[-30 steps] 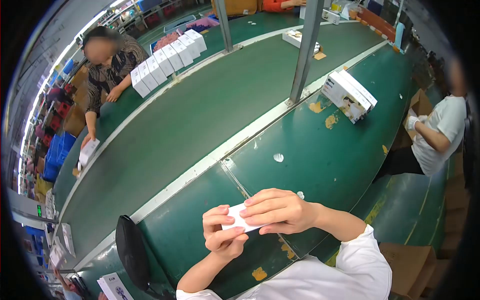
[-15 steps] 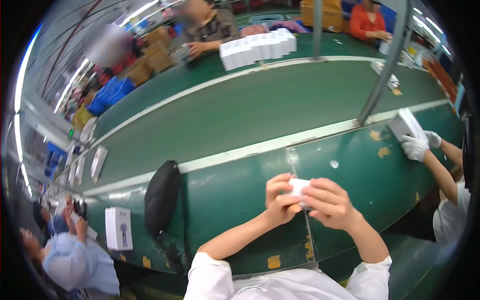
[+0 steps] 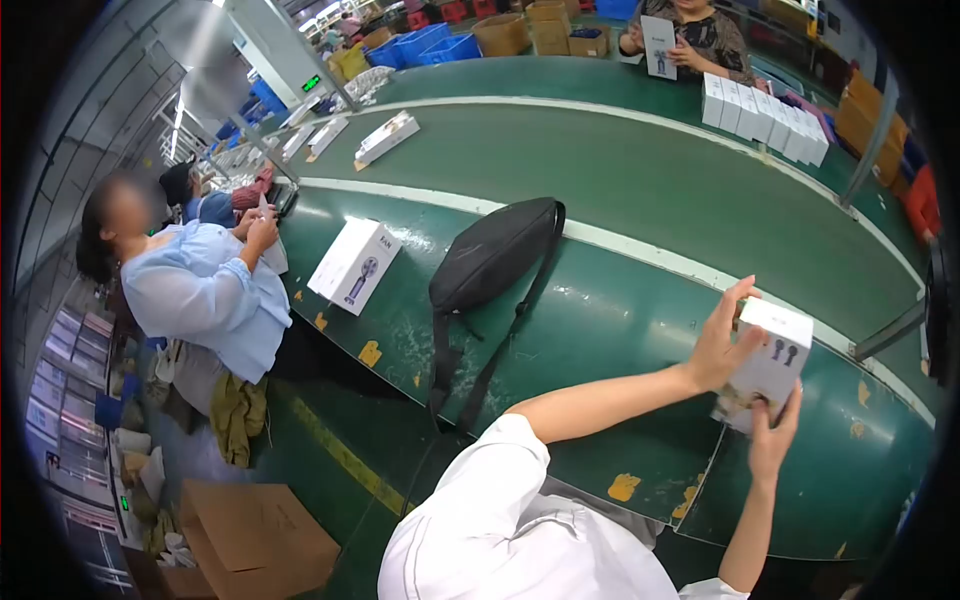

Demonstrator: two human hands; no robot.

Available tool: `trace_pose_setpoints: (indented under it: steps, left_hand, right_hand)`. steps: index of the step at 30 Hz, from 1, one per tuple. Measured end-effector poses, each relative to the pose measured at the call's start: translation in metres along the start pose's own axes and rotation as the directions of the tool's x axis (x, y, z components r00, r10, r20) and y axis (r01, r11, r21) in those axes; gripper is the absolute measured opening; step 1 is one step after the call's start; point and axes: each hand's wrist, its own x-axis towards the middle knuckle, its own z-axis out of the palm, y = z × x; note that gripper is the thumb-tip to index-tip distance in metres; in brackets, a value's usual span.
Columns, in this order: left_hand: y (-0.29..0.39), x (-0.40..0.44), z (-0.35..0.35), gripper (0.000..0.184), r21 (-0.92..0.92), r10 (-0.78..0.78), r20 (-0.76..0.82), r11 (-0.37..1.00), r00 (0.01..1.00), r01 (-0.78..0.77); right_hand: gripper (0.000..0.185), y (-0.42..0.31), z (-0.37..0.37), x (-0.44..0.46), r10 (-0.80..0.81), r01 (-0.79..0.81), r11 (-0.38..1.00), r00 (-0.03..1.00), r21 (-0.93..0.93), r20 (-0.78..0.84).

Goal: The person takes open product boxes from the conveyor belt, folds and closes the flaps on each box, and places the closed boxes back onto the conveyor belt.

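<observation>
In front of me, over the right part of the green bench, I hold a white printed carton (image 3: 768,365) tilted between both hands. Dark product pictures show on its upper side. My left hand (image 3: 722,342) lies along the carton's left side, its thumb against the face and its fingers pointing up. From below, my right hand (image 3: 776,432) grips the lower right part, with thumb and fingers around the edge. A black waist bag (image 3: 497,255) with loose straps lies on the bench to the left. Beyond it stands another white carton (image 3: 357,266) with a fan-like picture.
A green conveyor belt (image 3: 560,150) with a pale edge rail (image 3: 640,258) runs behind the bench. Across it, a person holds a carton (image 3: 659,47) beside a row of white cartons (image 3: 765,118). At left sits a co-worker in light blue (image 3: 205,280). A cardboard box (image 3: 258,540) stands on the floor.
My view has swung left, bringing the co-worker and floor box into sight. The white item between my hands now shows its long printed side. My left hand's fingers have straightened.
</observation>
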Motion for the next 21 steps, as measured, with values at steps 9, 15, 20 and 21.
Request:
trace_pose_setpoints:
  steps: [9, 15, 20, 21]
  left_hand:
    - [-0.048, -0.022, -0.043, 0.039, 0.357, 0.284, 0.387, 0.831, 0.877, -0.426]
    - [-0.049, -0.022, -0.038, 0.035, 0.288, 0.244, 0.583, 0.830, 0.775, -0.477]
    - [-0.049, -0.021, -0.037, 0.035, 0.297, 0.252, 0.603, 0.810, 0.757, -0.506]
    - [-0.047, -0.022, -0.037, 0.035, 0.304, 0.250, 0.605, 0.805, 0.756, -0.510]
  right_hand:
    - [0.070, 0.031, -0.245, 0.026, -0.112, -0.183, 0.543, 0.951, -0.820, -0.286]
    - [0.095, 0.081, -0.297, 0.035, 0.026, -0.409, 0.067, 0.912, -0.910, -0.408]
    - [0.102, 0.100, -0.333, 0.061, 0.088, -0.464, 0.016, 0.883, -0.886, -0.461]
    - [0.103, 0.106, -0.341, 0.065, 0.085, -0.464, 0.011, 0.883, -0.886, -0.461]
